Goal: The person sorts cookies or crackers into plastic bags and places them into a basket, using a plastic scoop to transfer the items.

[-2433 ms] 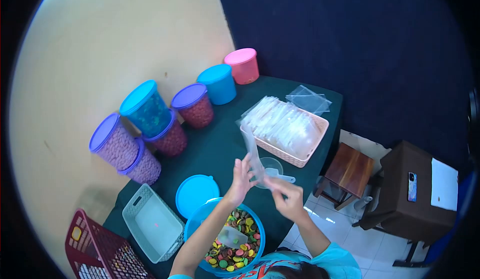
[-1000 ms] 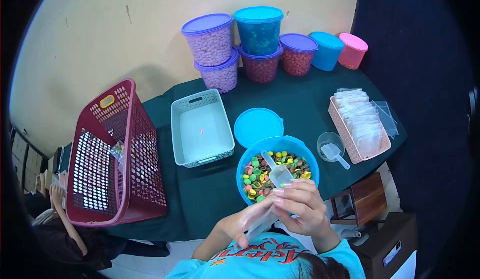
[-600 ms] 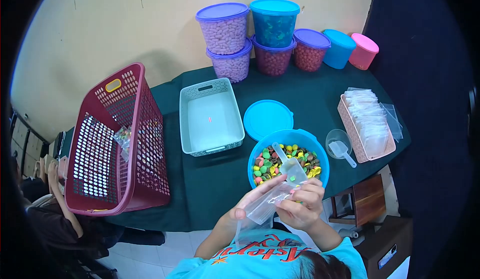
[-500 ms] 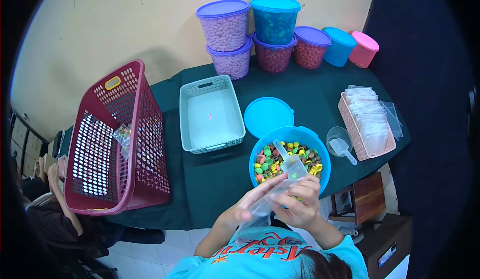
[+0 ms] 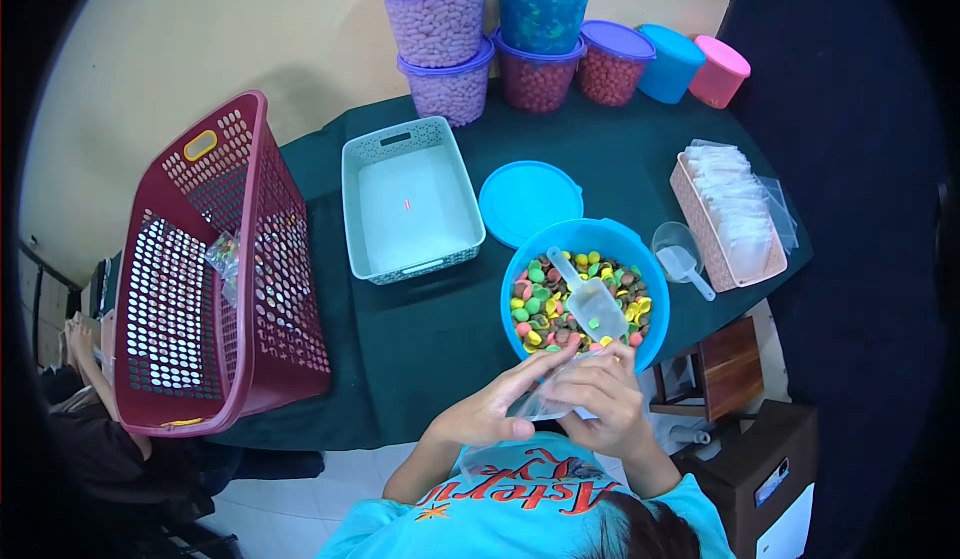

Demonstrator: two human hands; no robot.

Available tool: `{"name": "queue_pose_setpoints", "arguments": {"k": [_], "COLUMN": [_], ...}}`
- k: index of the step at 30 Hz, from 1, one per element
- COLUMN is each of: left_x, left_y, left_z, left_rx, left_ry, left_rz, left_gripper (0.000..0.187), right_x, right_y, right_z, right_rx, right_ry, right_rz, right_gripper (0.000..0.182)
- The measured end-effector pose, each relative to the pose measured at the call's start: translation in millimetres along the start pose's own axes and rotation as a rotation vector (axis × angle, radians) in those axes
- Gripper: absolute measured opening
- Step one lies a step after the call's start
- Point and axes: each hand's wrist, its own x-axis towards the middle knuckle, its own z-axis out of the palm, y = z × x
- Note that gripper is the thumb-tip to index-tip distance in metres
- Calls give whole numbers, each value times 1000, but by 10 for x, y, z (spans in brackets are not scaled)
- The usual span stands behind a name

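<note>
My left hand point(image 5: 492, 399) and my right hand point(image 5: 608, 395) hold a clear plastic bag point(image 5: 545, 399) between them, at the near edge of a blue tub point(image 5: 657, 309). Left fingers stretch along one side of the bag, with the thumb across from them. My right fingers curl over its other side. Inside the tub lie many green, yellow, pink and brown candies point(image 5: 535, 304). A clear scoop point(image 5: 596, 311) rests on them, its handle pointing away from me and a green piece in its bowl. Whether the bag contains anything is hard to see.
A blue lid point(image 5: 530, 205) and a pale green basket point(image 5: 410, 209) lie left of the tub. Further left stands a maroon laundry basket point(image 5: 285, 289). Stacked bags point(image 5: 738, 209), another scoop point(image 5: 684, 263) and lidded tubs point(image 5: 437, 24) surround the space. Another person's arm point(image 5: 88, 364) shows at far left.
Both hands have lowered the bag's near end and sit closer to the tub's near rim, uncovering more of the scoop. The whole view has shifted slightly.
</note>
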Motion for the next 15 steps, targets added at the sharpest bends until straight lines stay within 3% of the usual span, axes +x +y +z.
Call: {"name": "queue_pose_setpoints", "arguments": {"k": [2, 4, 6, 8, 9, 10, 12, 13, 15], "left_x": [-61, -111, -187, -358, -419, -474, -550, -495, -503], "left_y": [11, 64, 100, 176, 172, 131, 21, 20, -34], "left_z": [31, -22, -118, -310, -320, -341, -401, -359, -392], "left_rx": [-77, -89, -84, 109, 97, 98, 105, 89, 63], "left_ry": [103, 252, 317, 205, 295, 294, 482, 596, 671], "left_rz": [-43, 98, 228, 202, 281, 276, 162, 266, 281], "left_gripper": [123, 127, 130, 127, 98, 98, 45, 13, 10], "right_x": [18, 24, -27, -146, -83, -83, -107, -122, -151], "right_y": [-8, 14, 82, 131, 91, 92, 98, 100, 111], "right_z": [-24, -65, -115, -84, -76, -68, -63, -56, -37], "right_rx": [73, 176, 94, 320, 485, 487, 554, 556, 748], "right_ry": [-11, 79, 69, 173, 237, 240, 242, 242, 202], "right_rz": [48, 222, 224, 584, 568, 572, 654, 660, 719], "right_gripper": [16, 15, 9, 9, 8, 8, 8, 8, 7]}}
